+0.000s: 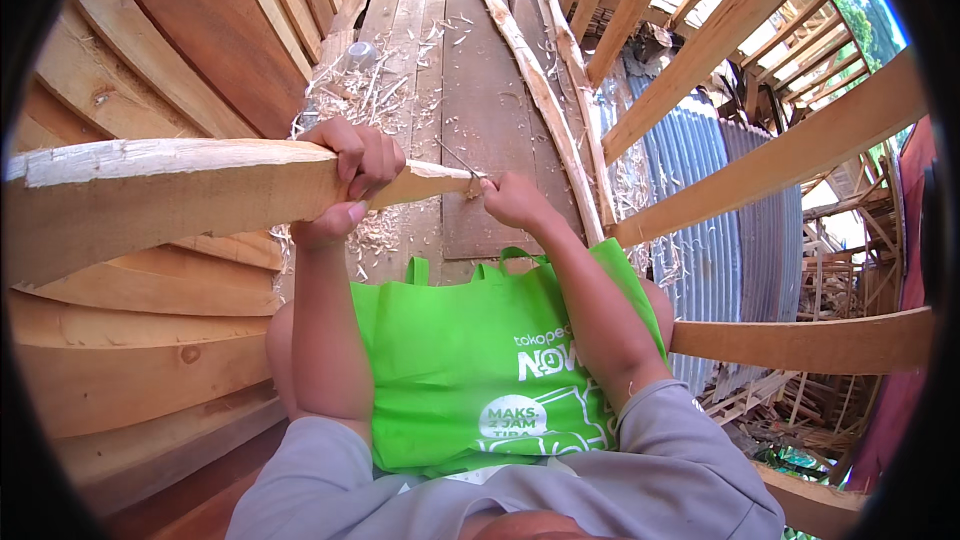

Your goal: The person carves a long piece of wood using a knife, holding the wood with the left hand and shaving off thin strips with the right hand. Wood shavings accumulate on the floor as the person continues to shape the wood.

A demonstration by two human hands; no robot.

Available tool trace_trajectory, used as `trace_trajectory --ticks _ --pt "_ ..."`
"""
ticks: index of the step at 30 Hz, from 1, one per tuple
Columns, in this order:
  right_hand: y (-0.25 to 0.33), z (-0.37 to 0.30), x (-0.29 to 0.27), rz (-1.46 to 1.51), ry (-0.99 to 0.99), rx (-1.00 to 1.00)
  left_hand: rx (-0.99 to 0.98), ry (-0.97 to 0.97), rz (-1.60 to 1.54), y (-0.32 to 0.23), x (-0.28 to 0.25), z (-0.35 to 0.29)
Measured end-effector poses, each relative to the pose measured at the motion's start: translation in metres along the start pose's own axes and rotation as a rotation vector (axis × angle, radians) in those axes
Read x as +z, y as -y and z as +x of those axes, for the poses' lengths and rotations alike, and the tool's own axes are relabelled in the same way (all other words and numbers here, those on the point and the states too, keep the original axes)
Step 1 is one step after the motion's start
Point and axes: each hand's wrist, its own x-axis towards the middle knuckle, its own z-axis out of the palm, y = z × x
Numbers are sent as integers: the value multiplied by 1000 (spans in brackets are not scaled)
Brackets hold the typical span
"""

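A long wooden board (180,195) with a pale, whittled upper edge reaches in from the left and narrows to a tip in front of me. My left hand (350,170) is closed around it, fingers over the top edge and thumb below. Close to the tip, my right hand (515,202) is closed on a knife; its thin dark blade (458,156) points up and left across the board's end. The fingers hide the handle. A green bag (450,340) lies across my lap under both forearms.
Wood shavings (375,230) are scattered over the plank floor (485,120). A clear plastic cup (360,56) sits among them. Two peeled poles (535,80) lie ahead on the right. Plank walling (150,360) stands at left; wooden slats (760,175) and corrugated metal sheets (700,200) are at right.
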Motion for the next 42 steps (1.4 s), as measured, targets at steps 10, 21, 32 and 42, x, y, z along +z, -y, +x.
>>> trace_trajectory --ticks 10,21,32,42 --pt "-2 -6 2 98 -16 30 -2 -5 -24 2 2 2" --pt "-18 6 10 139 26 38 2 2 -27 2 -4 -1" --pt "-16 8 12 -70 32 85 -10 -2 -17 -2 2 -2" --pt "-48 19 5 132 78 90 88 -219 206 -1 20 -17"
